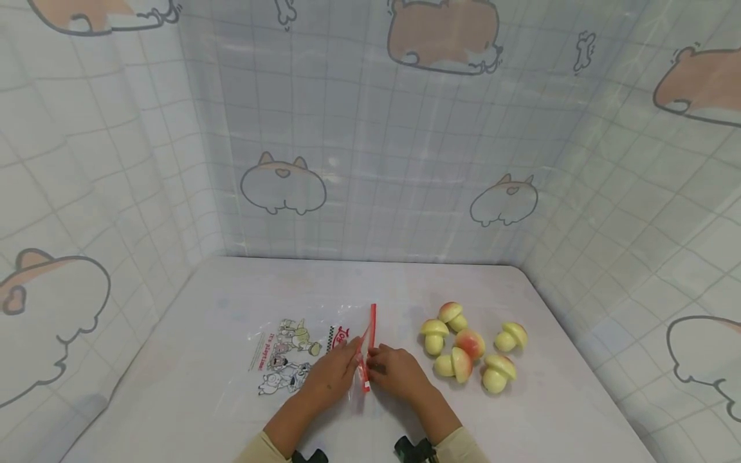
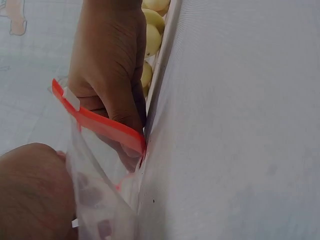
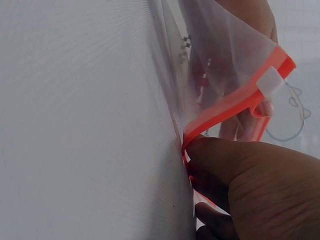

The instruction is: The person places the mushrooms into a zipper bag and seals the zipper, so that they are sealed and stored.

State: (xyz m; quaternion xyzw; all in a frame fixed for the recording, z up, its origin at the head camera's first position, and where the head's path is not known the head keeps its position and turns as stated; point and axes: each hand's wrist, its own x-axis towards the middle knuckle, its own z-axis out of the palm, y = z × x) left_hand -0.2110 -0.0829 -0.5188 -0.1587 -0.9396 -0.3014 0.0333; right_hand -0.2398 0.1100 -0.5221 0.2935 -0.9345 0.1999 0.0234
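A clear plastic zip bag (image 1: 289,366) with printed cartoon figures lies flat on the white table, its red zip edge (image 1: 372,321) to the right. At the mouth, the red strip (image 3: 225,115) stands apart in two layers, and a white slider (image 3: 270,81) sits near one end. My left hand (image 1: 332,376) lies over the bag and holds the upper layer beside the red edge; its fingertips are partly hidden. From the other side, my right hand (image 1: 399,373) pinches the red edge close to the table, thumb against the strip.
Right of my hands lie several yellow-green mushroom-shaped pieces (image 1: 434,335) with reddish blush on some caps. Patterned curtains (image 1: 370,128) stand behind the table (image 1: 191,360) and on both sides. Dark wrist devices (image 1: 413,450) sit at my sleeves.
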